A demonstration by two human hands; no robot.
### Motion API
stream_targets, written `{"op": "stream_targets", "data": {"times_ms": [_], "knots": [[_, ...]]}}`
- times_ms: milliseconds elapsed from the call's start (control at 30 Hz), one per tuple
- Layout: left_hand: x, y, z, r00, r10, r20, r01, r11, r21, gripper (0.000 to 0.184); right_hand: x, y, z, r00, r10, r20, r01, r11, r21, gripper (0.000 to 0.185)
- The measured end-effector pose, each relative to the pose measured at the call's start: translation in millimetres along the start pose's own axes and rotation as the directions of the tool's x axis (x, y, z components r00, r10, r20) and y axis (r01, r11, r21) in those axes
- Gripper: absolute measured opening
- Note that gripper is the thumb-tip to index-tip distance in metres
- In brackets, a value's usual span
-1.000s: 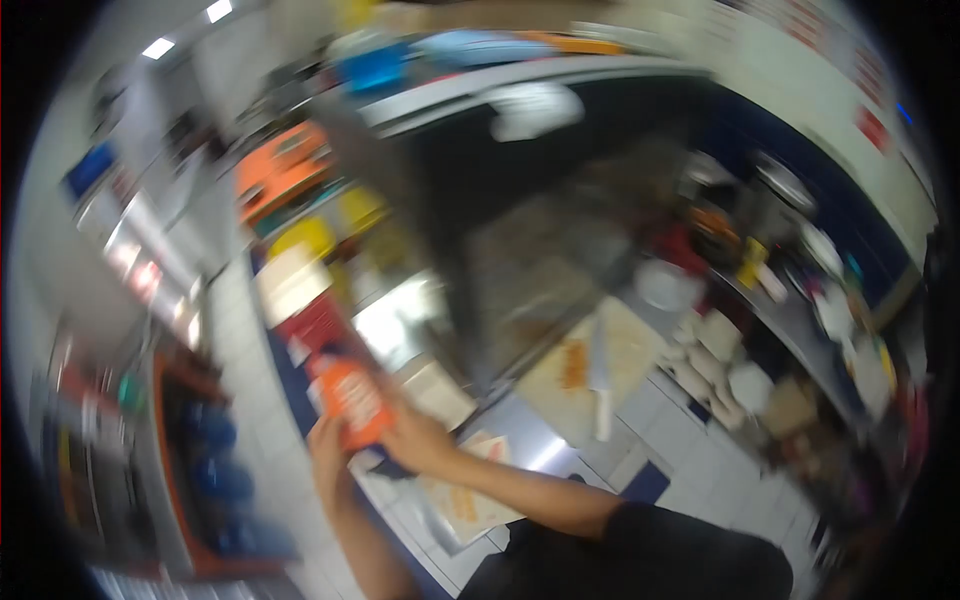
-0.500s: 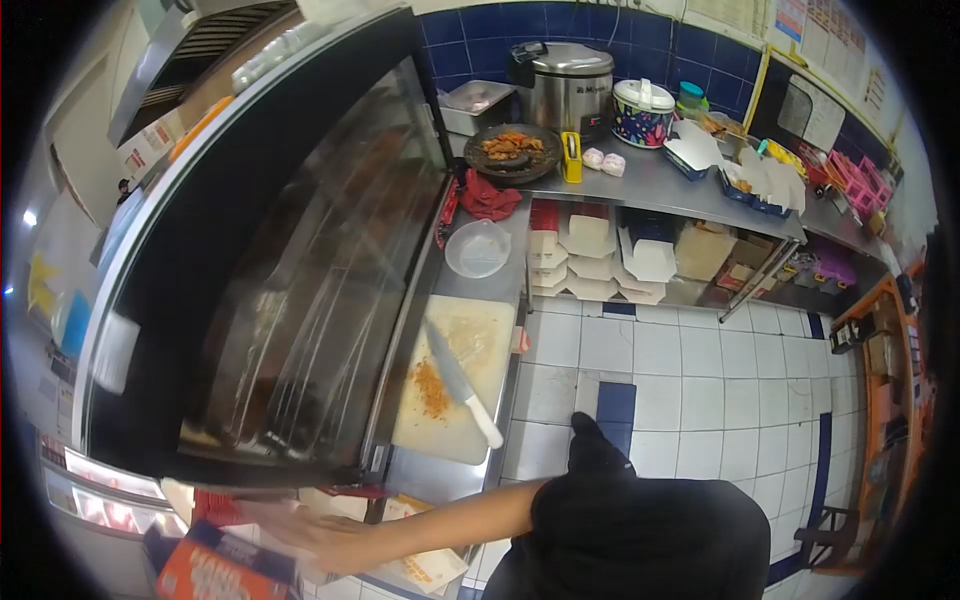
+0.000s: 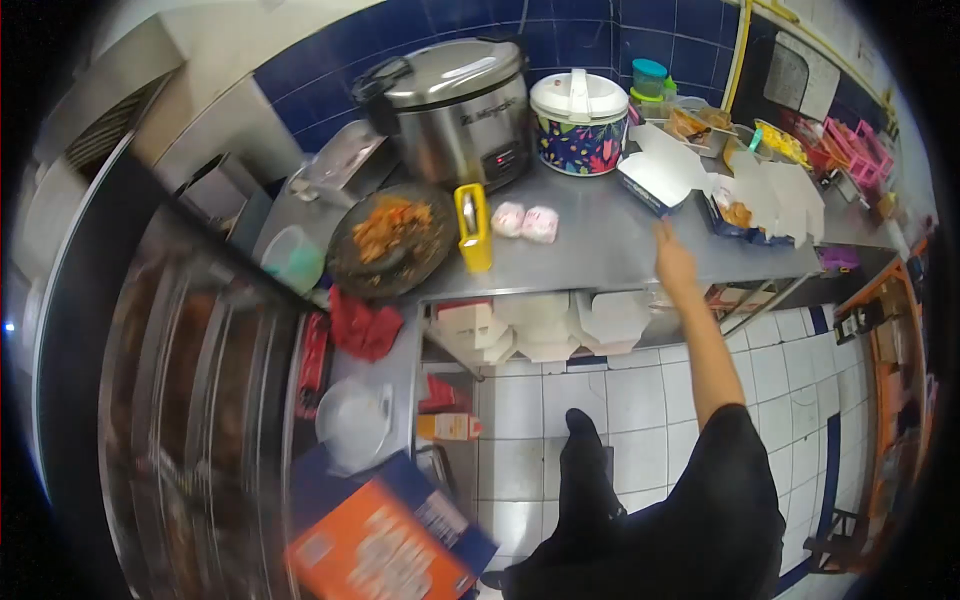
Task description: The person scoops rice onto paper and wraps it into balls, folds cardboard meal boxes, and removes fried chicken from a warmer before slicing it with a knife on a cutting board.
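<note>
My right hand [image 3: 676,258] reaches over the front edge of the steel counter, just below an open takeaway box [image 3: 655,188] with a white lid and dark blue side. At least one finger is stretched out towards the box, and nothing shows in the hand. Whether it touches the box I cannot tell. An orange and dark blue carton [image 3: 385,545] with white lettering is tilted at the bottom, low in front of me. My left hand is out of sight, so what supports the carton is hidden.
Another open box [image 3: 740,212] holds fried food. Along the counter stand a rice cooker [image 3: 460,125], a patterned pot [image 3: 580,130], a stone plate of food [image 3: 390,240] and a yellow tool [image 3: 473,230]. A glass display cabinet [image 3: 190,400] flanks the left; a plastic bowl [image 3: 355,420] stands nearby.
My view has swung towards the back counter, which is now closer. The carton has come from the lower left to the bottom middle. My right arm now extends to the open box.
</note>
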State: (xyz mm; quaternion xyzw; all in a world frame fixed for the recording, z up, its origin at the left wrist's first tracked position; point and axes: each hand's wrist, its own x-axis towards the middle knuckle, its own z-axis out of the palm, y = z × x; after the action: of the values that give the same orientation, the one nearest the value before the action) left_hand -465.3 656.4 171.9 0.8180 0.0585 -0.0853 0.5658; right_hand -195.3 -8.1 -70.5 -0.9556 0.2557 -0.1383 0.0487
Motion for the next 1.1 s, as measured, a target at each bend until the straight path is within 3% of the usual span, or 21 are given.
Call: {"op": "stream_targets", "data": {"times_ms": [67, 100, 167, 200, 267, 333, 367, 400, 467, 533, 600, 633, 667, 700, 767, 800, 833, 867, 967, 1033, 1100], "knots": [[105, 5, 84, 0.943, -0.22, 0.251, 0.188, 0.971, 0.148, 0.04, 47, 43, 1, 0.989, 0.049, 0.136, -0.04, 0.997, -0.067, 0.073], [159, 45, 158, 0.96, 0.084, 0.269, -0.097, 0.995, 0.035, 0.029, 74, 64, 7, 0.987, 0.039, 0.153, -0.023, 0.994, -0.107, 0.072], [235, 67, 244, 0.932, 0.021, 0.362, -0.055, 0.995, 0.084, 0.029, 119, 106, 25, 0.992, -0.061, 0.11, 0.083, 0.973, -0.216, 0.057], [269, 74, 282, 0.907, 0.022, 0.421, -0.063, 0.995, 0.082, 0.032, 132, 117, 31, 0.973, -0.095, 0.208, 0.138, 0.969, -0.203, 0.047], [319, 86, 353, 0.866, 0.257, 0.43, -0.275, 0.961, -0.021, 0.028, 126, 111, 35, 0.94, -0.177, 0.292, 0.229, 0.961, -0.154, 0.025], [335, 119, 388, 0.853, 0.312, 0.418, -0.36, 0.932, 0.039, 0.026, 87, 85, 20, 0.945, -0.206, 0.255, 0.234, 0.968, -0.086, 0.02], [340, 134, 402, 0.846, 0.342, 0.408, -0.401, 0.914, 0.065, 0.025, 67, 87, 29, 0.97, -0.213, 0.119, 0.217, 0.976, -0.019, 0.018], [347, 144, 414, 0.841, 0.314, 0.441, -0.393, 0.914, 0.098, 0.025, 57, 89, 25, 0.962, -0.173, 0.212, 0.184, 0.982, -0.033, 0.016], [362, 148, 428, 0.822, 0.261, 0.506, -0.392, 0.904, 0.17, 0.023, 36, 98, 28, 0.976, -0.163, 0.147, 0.16, 0.987, 0.034, 0.016], [380, 132, 436, 0.806, 0.292, 0.515, -0.451, 0.867, 0.214, 0.025, 24, 70, -32, 0.983, -0.183, -0.03, 0.183, 0.983, 0.001, 0.014], [393, 126, 439, 0.772, 0.356, 0.527, -0.519, 0.831, 0.2, 0.026, 2, 37, -99, 0.909, -0.282, -0.306, 0.262, 0.959, -0.105, 0.02], [396, 126, 438, 0.772, 0.317, 0.55, -0.448, 0.886, 0.118, 0.027, -9, 15, -144, 0.829, -0.335, -0.448, 0.298, 0.942, -0.153, 0.025], [409, 103, 442, 0.724, 0.418, 0.549, -0.544, 0.835, 0.082, 0.029, -27, -6, -184, 0.813, -0.331, -0.48, 0.286, 0.944, -0.167, 0.026], [411, 118, 434, 0.726, 0.175, 0.665, -0.381, 0.907, 0.178, 0.031, -40, -26, -226, 0.79, -0.38, -0.481, 0.311, 0.925, -0.219, 0.025], [478, -38, 475, 0.687, 0.405, 0.604, -0.213, 0.906, -0.366, 0.03, -53, -52, -264, 0.725, -0.378, -0.576, 0.267, 0.925, -0.27, 0.029], [478, -16, 472, 0.689, 0.289, 0.665, -0.113, 0.949, -0.295, 0.029, -61, -64, -267, 0.71, -0.351, -0.61, 0.231, 0.935, -0.27, 0.031], [477, 8, 468, 0.679, 0.167, 0.715, -0.015, 0.977, -0.214, 0.028, -67, -68, -256, 0.756, -0.299, -0.582, 0.173, 0.949, -0.262, 0.032], [441, 81, 451, 0.636, 0.382, 0.671, -0.474, 0.879, -0.051, 0.027, -72, -65, -233, 0.803, -0.248, -0.542, 0.131, 0.961, -0.245, 0.032], [446, 94, 471, 0.612, 0.525, 0.591, -0.601, 0.795, -0.084, 0.027, -67, -52, -169, 0.887, -0.14, -0.439, 0.068, 0.982, -0.176, 0.029], [456, 107, 485, 0.59, 0.516, 0.62, -0.61, 0.789, -0.076, 0.032, -57, -46, -130, 0.932, -0.056, -0.359, 0.006, 0.99, -0.138, 0.026], [461, 119, 494, 0.629, 0.358, 0.69, -0.443, 0.895, -0.06, 0.035, -45, -36, -96, 0.963, 0.036, -0.266, -0.072, 0.99, -0.124, 0.022]]}}
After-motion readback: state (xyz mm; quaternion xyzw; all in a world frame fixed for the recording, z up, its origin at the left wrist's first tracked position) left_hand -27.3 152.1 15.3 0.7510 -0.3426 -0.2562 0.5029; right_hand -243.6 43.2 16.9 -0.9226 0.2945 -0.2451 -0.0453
